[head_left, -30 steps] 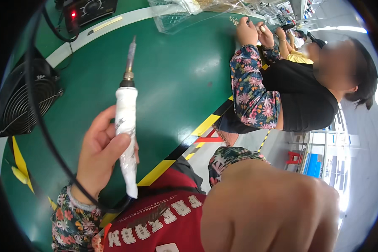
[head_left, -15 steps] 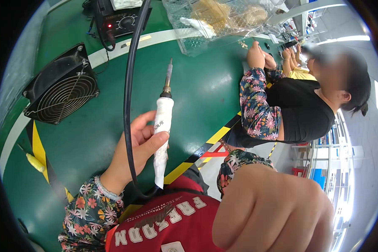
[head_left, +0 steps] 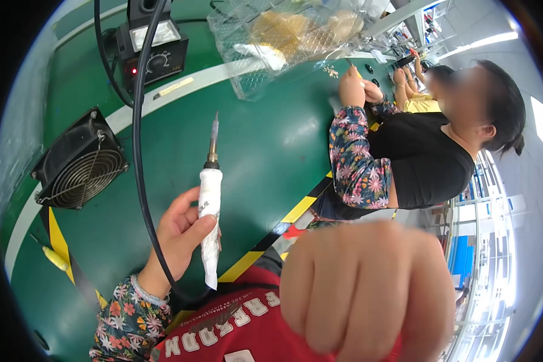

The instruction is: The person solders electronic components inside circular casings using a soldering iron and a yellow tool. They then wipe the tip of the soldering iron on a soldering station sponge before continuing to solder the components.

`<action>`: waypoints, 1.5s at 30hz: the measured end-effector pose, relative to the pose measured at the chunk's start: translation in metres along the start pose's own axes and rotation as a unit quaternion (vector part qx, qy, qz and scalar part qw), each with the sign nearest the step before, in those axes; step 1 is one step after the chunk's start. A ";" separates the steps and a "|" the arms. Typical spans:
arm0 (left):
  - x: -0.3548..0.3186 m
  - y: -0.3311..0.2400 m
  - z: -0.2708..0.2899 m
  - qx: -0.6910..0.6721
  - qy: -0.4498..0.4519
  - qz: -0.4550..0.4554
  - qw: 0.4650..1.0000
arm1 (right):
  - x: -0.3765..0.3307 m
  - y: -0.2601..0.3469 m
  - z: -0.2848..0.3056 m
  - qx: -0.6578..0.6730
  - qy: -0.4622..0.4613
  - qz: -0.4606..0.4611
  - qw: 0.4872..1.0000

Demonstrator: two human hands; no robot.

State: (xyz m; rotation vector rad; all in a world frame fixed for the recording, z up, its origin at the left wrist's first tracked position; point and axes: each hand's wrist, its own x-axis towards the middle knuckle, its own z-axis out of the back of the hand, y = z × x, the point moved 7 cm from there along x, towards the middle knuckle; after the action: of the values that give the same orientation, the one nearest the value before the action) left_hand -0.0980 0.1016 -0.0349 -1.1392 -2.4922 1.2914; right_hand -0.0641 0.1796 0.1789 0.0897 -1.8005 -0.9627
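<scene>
Soldering iron (head_left: pixel 211 196), long axis near-vertical in view (tip (head_left: pixel 216 120) uppermost)

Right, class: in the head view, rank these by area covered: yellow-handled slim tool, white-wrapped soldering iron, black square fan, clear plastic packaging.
1. Clear plastic packaging
2. Black square fan
3. White-wrapped soldering iron
4. Yellow-handled slim tool

Sold. iron (head_left: pixel 210 196) has metal tip (head_left: pixel 213 137) & wrinkled wrap (head_left: pixel 210 253).
</scene>
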 end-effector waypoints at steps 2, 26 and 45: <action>0.003 0.000 -0.002 0.002 -0.002 -0.003 1.000 | 0.001 0.003 0.011 -0.030 0.020 -0.015 0.999; -0.001 -0.002 0.000 -0.016 0.015 -0.022 1.000 | -0.104 -0.079 0.123 -0.765 -0.161 -0.127 0.610; 0.013 -0.046 -0.009 0.066 -0.059 -0.166 0.982 | -0.065 -0.150 0.169 -0.794 -0.134 -0.135 0.577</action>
State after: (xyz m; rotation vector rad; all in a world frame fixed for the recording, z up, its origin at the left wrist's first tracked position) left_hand -0.1297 0.0999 0.0021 -0.6027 -2.4927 1.4317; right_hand -0.2270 0.2048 0.0113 -0.9774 -0.5080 -2.5603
